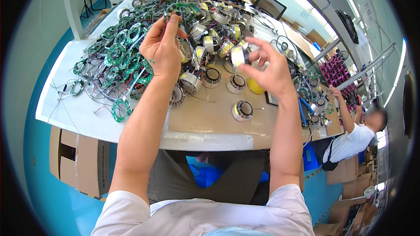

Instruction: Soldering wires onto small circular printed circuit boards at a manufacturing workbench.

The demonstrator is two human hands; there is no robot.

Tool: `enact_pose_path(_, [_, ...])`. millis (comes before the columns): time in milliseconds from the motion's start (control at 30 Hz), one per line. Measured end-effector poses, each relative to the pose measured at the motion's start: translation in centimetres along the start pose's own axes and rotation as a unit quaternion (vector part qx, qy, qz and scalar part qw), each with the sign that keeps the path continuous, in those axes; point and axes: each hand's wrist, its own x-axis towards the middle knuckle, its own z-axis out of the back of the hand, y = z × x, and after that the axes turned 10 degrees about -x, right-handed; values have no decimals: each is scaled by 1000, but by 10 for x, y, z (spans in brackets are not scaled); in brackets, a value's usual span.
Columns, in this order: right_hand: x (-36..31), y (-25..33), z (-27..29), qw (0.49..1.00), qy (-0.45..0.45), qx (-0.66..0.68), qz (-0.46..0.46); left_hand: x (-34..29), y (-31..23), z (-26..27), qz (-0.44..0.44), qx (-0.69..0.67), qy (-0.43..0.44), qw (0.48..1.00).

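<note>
My left hand [162, 48] is raised over the heap, its thumb and fingers closed in a pinch on thin red and dark wires [165, 27]. Whether these wires run to a green board behind the fingertips I cannot tell. My right hand [272, 67] is curled around a small round motor part [237, 56], white and yellow with a dark side; it is somewhat blurred between thumb and forefinger. Below the hands, a single ring-shaped motor part [242, 110] with a short lead sits on brown cardboard [201, 116]. More such parts [211, 77] stand behind it.
Ring-shaped green circuit boards [116, 53] with tangled wires cover the table's left. A yellow round object [255, 86] lies near my right wrist. A co-worker [350, 142] is at the right. Cardboard boxes [81, 159] stand under the table's left side.
</note>
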Motion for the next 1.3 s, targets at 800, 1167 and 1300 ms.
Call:
enact_pose_path(800, [6,-20,-18,960,62,274,-13,-35,19,-4,251,176,278,910])
enact_pose_path(1167, [-37,-49,-27,977,91,192,-16,-51,10,-12,341,236,442,795])
enact_pose_path(1300, [-53,-47,-20,987,96,128,-31,-49,15,-7,360,292,423,778])
